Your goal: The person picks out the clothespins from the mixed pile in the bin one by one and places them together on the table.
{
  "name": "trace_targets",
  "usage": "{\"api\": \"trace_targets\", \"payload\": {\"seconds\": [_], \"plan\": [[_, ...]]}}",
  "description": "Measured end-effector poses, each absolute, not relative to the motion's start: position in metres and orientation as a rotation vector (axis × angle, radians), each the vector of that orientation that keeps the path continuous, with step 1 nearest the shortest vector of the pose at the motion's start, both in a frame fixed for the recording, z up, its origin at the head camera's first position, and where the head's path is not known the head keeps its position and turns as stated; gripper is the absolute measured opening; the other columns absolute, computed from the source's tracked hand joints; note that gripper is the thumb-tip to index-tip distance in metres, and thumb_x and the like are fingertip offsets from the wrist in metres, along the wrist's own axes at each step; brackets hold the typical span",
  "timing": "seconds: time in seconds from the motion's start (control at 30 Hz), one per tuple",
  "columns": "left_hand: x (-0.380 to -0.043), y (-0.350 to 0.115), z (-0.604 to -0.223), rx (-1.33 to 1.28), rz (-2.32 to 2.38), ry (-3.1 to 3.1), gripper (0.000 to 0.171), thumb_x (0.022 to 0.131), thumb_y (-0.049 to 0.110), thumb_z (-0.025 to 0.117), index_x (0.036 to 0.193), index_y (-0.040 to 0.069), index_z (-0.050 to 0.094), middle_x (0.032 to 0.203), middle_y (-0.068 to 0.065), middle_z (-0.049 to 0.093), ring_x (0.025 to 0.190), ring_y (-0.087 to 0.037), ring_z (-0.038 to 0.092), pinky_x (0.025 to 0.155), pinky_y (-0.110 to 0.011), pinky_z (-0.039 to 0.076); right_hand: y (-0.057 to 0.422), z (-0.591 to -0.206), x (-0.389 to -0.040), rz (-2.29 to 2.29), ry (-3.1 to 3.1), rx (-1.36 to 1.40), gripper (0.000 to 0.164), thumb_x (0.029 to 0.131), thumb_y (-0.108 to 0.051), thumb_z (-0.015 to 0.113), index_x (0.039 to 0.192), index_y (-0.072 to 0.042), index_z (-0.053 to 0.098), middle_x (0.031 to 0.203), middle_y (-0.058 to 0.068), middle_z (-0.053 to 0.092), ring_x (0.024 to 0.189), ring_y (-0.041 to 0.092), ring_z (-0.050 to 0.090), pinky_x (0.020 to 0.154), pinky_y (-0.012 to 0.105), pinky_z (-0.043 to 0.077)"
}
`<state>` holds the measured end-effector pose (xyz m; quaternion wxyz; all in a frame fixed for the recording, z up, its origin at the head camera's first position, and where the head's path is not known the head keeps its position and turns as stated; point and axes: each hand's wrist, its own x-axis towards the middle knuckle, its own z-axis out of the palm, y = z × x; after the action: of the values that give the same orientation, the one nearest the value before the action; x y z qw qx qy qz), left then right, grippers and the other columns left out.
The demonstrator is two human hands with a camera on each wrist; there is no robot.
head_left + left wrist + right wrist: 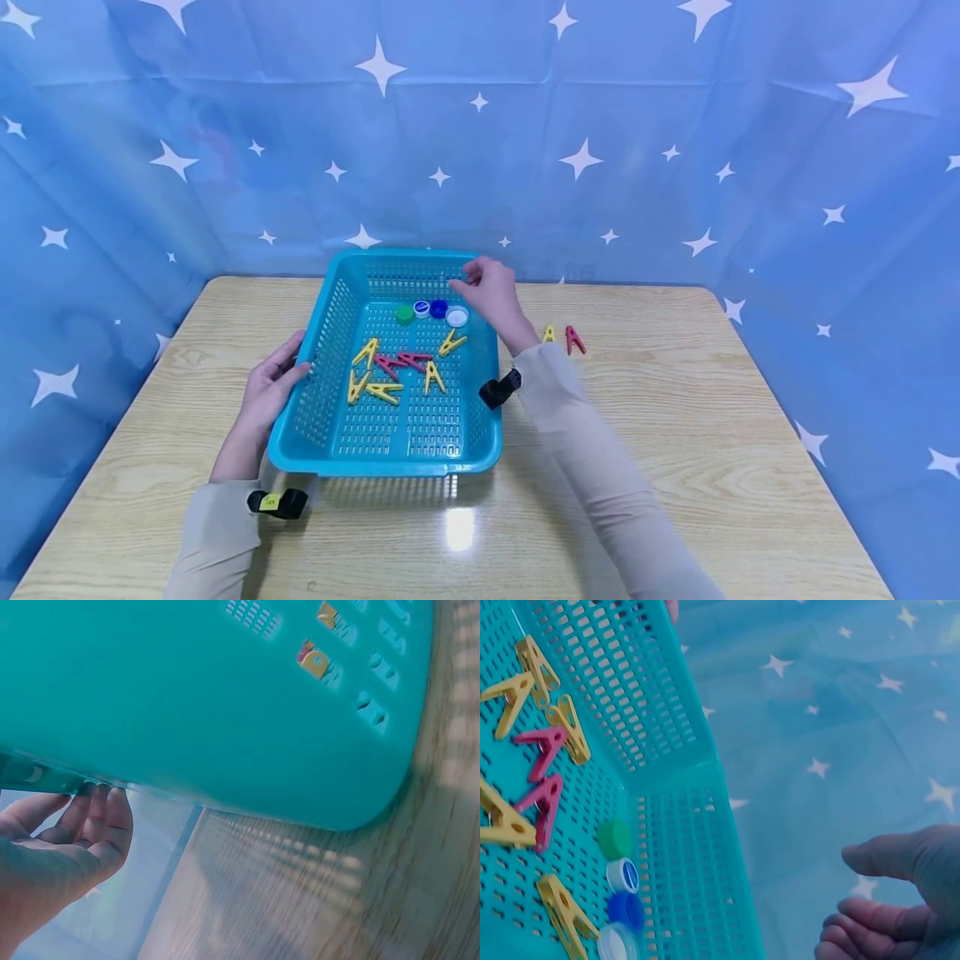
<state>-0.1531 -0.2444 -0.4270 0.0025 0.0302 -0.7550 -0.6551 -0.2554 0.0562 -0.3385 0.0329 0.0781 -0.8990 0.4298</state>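
My left hand (pixel 268 387) grips the left rim of a turquoise plastic basket (pixel 390 468). Its thumb lies over the rim, and in the left wrist view the fingers (pixel 116 814) curl up against the edge. Above the basket's back right corner is my right hand (pixel 493 298); the right wrist view shows its thumb (pixel 885 855) apart from loosely bent fingers, with nothing between them. Inside the basket, a green cap (pixel 405 314), a white-and-blue cap (pixel 422 309), a blue cap (pixel 438 309) and a white cap (pixel 457 317) sit in a row near the back.
Several yellow clothespins (pixel 384 392) and two red clothespins (pixel 388 366) lie across the basket floor. Right of the basket, a yellow clothespin (pixel 549 333) and a red clothespin (pixel 574 340) lie on the wooden table (pixel 675 433). A blue star-patterned cloth (pixel 495 200) hangs behind.
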Motion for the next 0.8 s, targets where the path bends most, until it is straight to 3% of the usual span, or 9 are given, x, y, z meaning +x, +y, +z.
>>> {"api": "trace_targets", "payload": {"seconds": [0.57,0.8], "plan": [[-0.154,-0.245,-0.427,0.11,-2.0,-2.425,0.054,0.098,0.019,0.048,0.147,0.008,0.028,0.147,-0.021,0.033,0.12,-0.016,0.043,0.081,-0.014,0.044,0.01,-0.355,-0.253,1.275,-2.877,0.42,0.03,0.09,-0.019,0.064,0.112,0.001,0.06,0.101,0.013,0.061,0.086,0.021,0.056,0.076,0.034,0.048],[-0.153,-0.245,-0.428,0.116,-1.99,-2.447,0.054,0.099,0.019,0.047,0.148,0.009,0.026,0.148,-0.019,0.032,0.126,-0.026,0.04,0.091,-0.023,0.044,-0.007,-0.363,-0.252,1.293,-2.942,0.443,0.031,0.091,-0.02,0.063,0.115,-0.002,0.059,0.103,0.012,0.062,0.082,0.018,0.054,0.077,0.031,0.048]]}}
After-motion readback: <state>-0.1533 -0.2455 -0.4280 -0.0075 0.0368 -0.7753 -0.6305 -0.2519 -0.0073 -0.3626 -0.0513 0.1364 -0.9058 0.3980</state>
